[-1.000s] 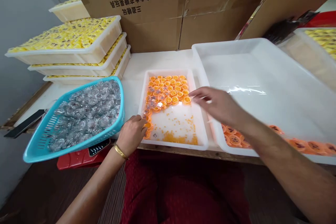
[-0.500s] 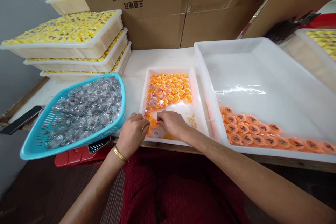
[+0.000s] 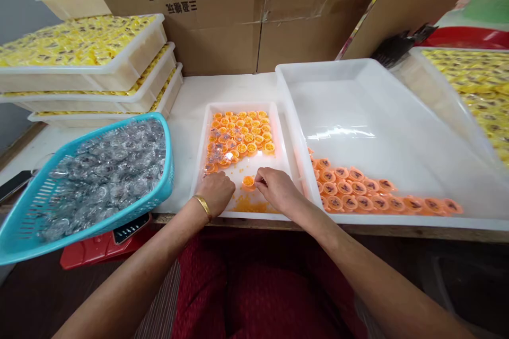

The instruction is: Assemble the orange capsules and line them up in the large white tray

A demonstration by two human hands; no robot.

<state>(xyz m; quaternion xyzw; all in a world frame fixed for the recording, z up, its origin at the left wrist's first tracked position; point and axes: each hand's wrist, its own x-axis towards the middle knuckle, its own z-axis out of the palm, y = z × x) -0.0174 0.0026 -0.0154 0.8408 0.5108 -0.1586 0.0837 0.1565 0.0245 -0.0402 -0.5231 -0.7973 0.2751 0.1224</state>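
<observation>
My right hand (image 3: 274, 186) pinches the edge of a small orange cup (image 3: 248, 181) filled with orange bits. It holds the cup over the front of a small white tray (image 3: 282, 156). My left hand (image 3: 217, 190) is closed at the tray's front left, a little apart from the cup; its fingertips are turned away, and what they hold is hidden. Behind both hands, rows of filled orange cups (image 3: 248, 137) cover the tray's far part, with a few clear pieces lying on those at the left. Loose orange bits (image 3: 250, 204) are scattered along the tray's front.
Left of the tray stands a teal basket (image 3: 169, 161) of clear plastic pieces. A large white tray (image 3: 338, 100) on the right holds orange cups with dark-marked tops (image 3: 358, 188). Stacked trays of yellow packets (image 3: 91, 79) rise at back left, before a cardboard box (image 3: 222, 37).
My hands have drawn apart. An orange cup is now in my right hand's pinch, clear of the rows. The view has turned right, so everything sits further left.
</observation>
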